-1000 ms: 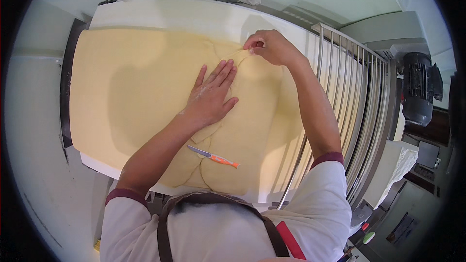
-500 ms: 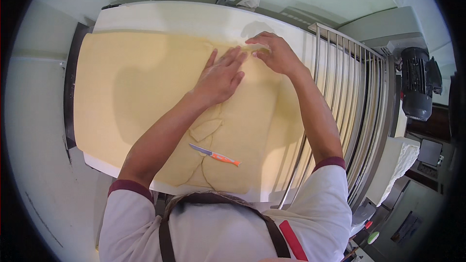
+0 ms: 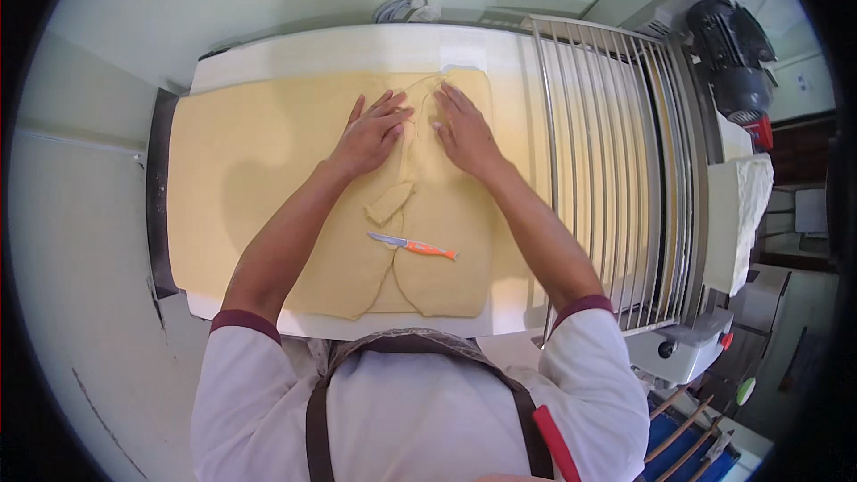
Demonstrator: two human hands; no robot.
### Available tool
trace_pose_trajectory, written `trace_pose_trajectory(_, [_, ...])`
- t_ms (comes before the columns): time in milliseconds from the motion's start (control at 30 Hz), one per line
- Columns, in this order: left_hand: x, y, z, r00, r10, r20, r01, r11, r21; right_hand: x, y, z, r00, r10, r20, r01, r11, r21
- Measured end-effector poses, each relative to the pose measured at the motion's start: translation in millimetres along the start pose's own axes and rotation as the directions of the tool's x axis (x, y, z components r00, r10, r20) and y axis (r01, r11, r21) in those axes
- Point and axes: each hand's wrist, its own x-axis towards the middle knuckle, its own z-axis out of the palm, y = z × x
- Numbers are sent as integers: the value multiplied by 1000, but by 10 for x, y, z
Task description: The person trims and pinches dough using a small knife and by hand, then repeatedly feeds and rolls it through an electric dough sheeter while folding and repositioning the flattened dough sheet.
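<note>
A wide sheet of pale yellow dough [image 3: 259, 143] lies over a white belt, its two edges meeting in an uneven seam down the middle. My left hand [image 3: 370, 136] rests on the dough just left of the seam near the far side, fingers stretched out. To the right of the seam my right hand [image 3: 466, 136] lies flat, fingertips near the dough's far edge. Neither hand holds anything. Nearer to me a loose dough scrap [image 3: 390, 203] lies over the seam. Below it is a small knife [image 3: 415, 245] with an orange handle, its blade pointing left.
A metal bar guard [image 3: 607, 170] stands over the belt's right side. Beyond it is a dark motor [image 3: 732, 58]. The white belt [image 3: 303, 52] shows along the far side, with a bundled cable [image 3: 393, 9] behind it. Wooden-handled tools [image 3: 683, 433] lie at lower right.
My right hand has come down from the far edge and now lies flat on the dough. My left hand has shifted slightly left. The whole view has turned and moved.
</note>
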Motion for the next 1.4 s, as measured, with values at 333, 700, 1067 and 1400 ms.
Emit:
trace_pose_trajectory(333, [-143, -59, -38, 995, 78, -58, -78, 997, -5, -377, -623, 146, 963, 204, 177, -147, 946, -290])
trace_pose_trajectory(700, [-1303, 360, 40, 978, 109, -176, -111, 994, 1, -957, -1150, 246, 979, 166, 121, -144, 974, -173])
trace_pose_trajectory(1067, [-1389, 648, -215, 990, -82, 112, 128, 226, -966, -1764, -1859, 143, 799, 549, -246, -325, 737, 593])
trace_pose_trajectory(1400, [-1761, 641, 49, 853, 278, 443, 157, 672, -724, -2554, -2416, 721, 527, 839, -138, -303, 338, 891])
